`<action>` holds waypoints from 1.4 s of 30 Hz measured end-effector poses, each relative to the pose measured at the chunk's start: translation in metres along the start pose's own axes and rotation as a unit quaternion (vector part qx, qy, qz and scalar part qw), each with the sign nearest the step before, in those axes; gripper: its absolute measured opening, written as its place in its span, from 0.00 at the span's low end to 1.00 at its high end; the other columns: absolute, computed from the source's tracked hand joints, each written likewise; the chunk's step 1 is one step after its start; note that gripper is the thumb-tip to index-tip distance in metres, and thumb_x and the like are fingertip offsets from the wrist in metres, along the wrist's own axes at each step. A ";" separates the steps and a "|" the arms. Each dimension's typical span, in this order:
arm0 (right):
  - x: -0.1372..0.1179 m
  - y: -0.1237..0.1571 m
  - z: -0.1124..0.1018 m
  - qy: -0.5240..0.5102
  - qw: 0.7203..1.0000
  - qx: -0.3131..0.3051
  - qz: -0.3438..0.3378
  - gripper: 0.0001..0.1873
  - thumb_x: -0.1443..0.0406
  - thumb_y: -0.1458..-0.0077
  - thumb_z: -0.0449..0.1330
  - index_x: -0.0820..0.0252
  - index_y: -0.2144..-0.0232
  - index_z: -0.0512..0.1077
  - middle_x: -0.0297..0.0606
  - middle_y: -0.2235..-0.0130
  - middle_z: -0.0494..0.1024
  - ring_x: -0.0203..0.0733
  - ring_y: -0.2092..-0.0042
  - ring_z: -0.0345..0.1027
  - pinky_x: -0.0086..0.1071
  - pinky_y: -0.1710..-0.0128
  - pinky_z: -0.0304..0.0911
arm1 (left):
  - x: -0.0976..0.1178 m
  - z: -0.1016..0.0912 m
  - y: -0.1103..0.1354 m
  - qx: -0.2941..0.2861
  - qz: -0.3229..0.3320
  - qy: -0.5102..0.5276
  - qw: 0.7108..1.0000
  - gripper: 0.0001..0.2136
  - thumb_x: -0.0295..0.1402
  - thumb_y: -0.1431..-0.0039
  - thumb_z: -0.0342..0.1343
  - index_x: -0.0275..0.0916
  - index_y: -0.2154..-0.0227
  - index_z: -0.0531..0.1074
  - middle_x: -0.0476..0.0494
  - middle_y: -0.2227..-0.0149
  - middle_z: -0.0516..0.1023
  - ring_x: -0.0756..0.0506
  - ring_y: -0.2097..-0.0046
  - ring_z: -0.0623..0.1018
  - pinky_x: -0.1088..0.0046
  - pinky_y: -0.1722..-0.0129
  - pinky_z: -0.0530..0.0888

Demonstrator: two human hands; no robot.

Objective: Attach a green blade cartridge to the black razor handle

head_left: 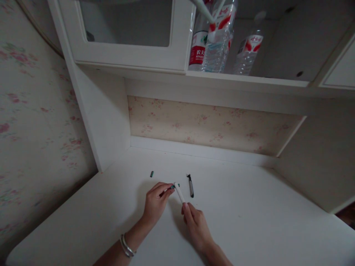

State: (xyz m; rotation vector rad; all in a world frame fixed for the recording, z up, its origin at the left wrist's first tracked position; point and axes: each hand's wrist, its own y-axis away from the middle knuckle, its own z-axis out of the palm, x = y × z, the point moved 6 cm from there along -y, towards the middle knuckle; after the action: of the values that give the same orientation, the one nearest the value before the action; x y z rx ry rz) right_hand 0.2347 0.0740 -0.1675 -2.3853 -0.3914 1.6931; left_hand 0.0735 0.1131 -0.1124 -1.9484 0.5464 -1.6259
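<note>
White handle (pixel 180 194), slim and slanted, is held over the tabletop (pixel 263 207) between both hands, its upper end overlapping a small green-and-black piece (pixel 172 187) — whether the two touch, I cannot tell. At the far left, flowered wallpaper (pixel 24 111) runs out of view. Next to it, a cabinet door (pixel 124 55) is cut by the top edge, and what lies behind its dim pane is hard to make out. Lower down, a little green strip (pixel 151 174) lies on the tabletop, too small for any detail to show. The left hand (pixel 155 204), below a silver bracelet (pixel 127 246), pinches the green-and-black piece between thumb and fingers, covering part of it. Further right, a black-and-grey tool (pixel 190 186) lies well within reach, its dark head too small to read clearly. The right hand (pixel 197 225) is closed around the handle's lower part, hiding that end. Up on the shelf, a red-labelled bottle (pixel 198 48) is partly covered by a clear bottle (pixel 217 48), both cut off above; a pale rod (pixel 204 12), also cut off, crosses them. Rightmost, another bottle (pixel 249 51) has a blurred top.
</note>
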 end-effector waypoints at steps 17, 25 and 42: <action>-0.003 0.000 0.000 0.019 1.000 -0.005 -0.004 0.28 0.47 0.32 0.42 0.58 0.75 0.63 0.29 0.81 0.61 0.40 0.80 0.56 0.28 0.80 0.47 | -0.002 0.001 0.000 -0.006 -0.003 0.002 1.000 0.07 0.35 0.41 0.56 0.39 0.64 0.76 0.43 0.67 0.74 0.48 0.68 0.73 0.76 0.71 0.70; -0.002 0.001 0.001 0.012 1.000 -0.018 -0.004 0.26 0.48 0.31 0.43 0.58 0.74 0.63 0.29 0.81 0.60 0.39 0.79 0.55 0.28 0.80 0.45 | 0.006 0.001 -0.002 -0.004 -0.001 0.005 1.000 0.06 0.35 0.41 0.57 0.39 0.65 0.76 0.44 0.68 0.74 0.48 0.69 0.73 0.77 0.72 0.70; -0.004 0.001 0.001 0.022 1.000 -0.019 -0.003 0.28 0.47 0.32 0.43 0.58 0.75 0.63 0.29 0.81 0.60 0.40 0.79 0.55 0.29 0.80 0.45 | 0.000 0.002 -0.001 -0.012 -0.003 -0.008 1.000 0.04 0.32 0.41 0.57 0.41 0.64 0.76 0.47 0.67 0.74 0.49 0.67 0.73 0.78 0.70 0.69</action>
State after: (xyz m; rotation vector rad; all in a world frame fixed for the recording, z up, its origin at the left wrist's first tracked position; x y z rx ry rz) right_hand 0.2327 0.0716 -0.1643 -2.4410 -0.4275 1.6422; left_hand 0.0753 0.1137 -0.1117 -1.9811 0.5577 -1.6124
